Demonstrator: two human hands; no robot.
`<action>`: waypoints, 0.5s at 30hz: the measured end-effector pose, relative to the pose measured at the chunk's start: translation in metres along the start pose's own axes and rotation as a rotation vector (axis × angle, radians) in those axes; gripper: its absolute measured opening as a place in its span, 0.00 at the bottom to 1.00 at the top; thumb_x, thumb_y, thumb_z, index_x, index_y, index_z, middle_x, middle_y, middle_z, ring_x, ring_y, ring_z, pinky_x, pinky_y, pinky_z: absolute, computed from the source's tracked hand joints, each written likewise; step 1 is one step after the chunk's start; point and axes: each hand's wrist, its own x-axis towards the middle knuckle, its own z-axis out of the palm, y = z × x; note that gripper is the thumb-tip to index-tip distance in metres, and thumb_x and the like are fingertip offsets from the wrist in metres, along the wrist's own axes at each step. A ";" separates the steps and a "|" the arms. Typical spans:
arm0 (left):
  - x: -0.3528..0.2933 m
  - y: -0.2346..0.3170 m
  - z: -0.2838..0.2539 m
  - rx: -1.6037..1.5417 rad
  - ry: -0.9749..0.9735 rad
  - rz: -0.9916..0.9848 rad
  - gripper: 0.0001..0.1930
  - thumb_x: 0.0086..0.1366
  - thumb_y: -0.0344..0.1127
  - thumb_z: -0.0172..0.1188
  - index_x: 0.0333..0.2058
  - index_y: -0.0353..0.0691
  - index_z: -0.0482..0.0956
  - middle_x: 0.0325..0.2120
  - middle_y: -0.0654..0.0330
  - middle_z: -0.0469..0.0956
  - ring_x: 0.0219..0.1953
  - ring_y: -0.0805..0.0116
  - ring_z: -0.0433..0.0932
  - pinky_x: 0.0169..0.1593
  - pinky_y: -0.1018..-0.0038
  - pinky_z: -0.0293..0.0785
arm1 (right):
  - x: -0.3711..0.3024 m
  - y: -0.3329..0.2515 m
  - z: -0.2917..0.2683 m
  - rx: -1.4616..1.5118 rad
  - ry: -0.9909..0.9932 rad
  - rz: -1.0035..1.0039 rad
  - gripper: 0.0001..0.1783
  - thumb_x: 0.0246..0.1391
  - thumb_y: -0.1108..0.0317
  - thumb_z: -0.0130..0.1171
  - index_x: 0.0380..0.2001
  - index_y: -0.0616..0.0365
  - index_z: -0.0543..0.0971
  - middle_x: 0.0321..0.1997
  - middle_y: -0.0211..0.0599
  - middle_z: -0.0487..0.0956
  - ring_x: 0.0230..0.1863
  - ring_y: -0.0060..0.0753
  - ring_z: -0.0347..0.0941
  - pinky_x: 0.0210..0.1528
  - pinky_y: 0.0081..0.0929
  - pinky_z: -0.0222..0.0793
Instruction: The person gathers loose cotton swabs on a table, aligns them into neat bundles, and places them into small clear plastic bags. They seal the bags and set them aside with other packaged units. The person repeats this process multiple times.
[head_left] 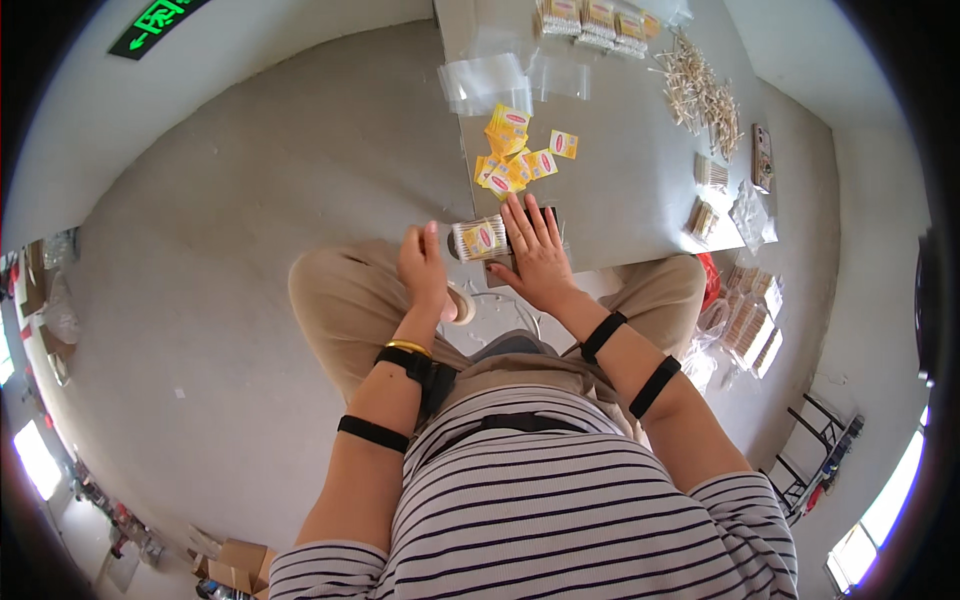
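A pack of cotton swabs (480, 240) with a yellow and white card on its front juts over the table's near-left edge. My left hand (424, 266) is closed just left of it, thumb up; whether it pinches the edge of a clear wrapper cannot be made out. My right hand (540, 258) lies palm down with its fingers stretched out, at the pack's right end. Under its fingertips a black flat thing (547, 215) shows in part. Just beyond lies a loose heap of yellow cards (507, 150).
Clear plastic bags (485, 84) lie at the table's left edge. Bundled swab packs (597, 22) stand at the far end, loose swabs (700, 95) to the right. Small swab bundles (712, 172) lie near the right edge. More bundles (750, 320) sit below, beside my right knee.
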 end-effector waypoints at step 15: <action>-0.031 0.025 0.033 -1.008 -0.125 -0.620 0.26 0.69 0.44 0.73 0.60 0.40 0.76 0.51 0.62 0.81 0.53 0.70 0.78 0.58 0.68 0.73 | -0.003 0.000 0.045 0.720 0.222 0.275 0.33 0.64 0.80 0.50 0.73 0.56 0.69 0.60 0.48 0.68 0.57 0.41 0.71 0.64 0.33 0.70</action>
